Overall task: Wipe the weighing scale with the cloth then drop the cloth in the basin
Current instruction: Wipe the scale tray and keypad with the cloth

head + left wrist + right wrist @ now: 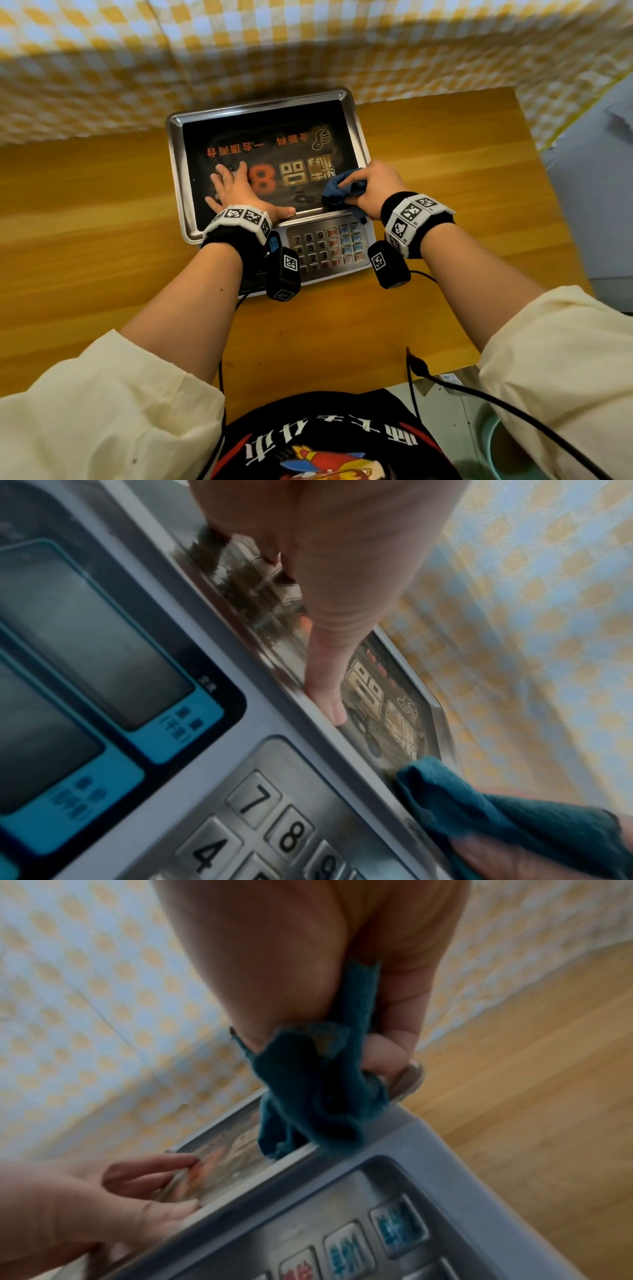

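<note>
Under the right hand (375,186), bunched cloth (340,192) hides the scale (239,113) corner.

A wooden table (428,164) is carrying everything here, its honey-coloured grain running side to side. Toward twelve o'clock of its middle the weighing scale (352,113) is sitting directly on the wood, steel pan on the far side and keypad on the near side. A yellow, white and pale blue checked cloth (308,51) is hanging behind the table's far edge at twelve o'clock and running down past its three o'clock end. In the right wrist view the bare wood (531,1083) is showing beside the scale's corner.
</note>
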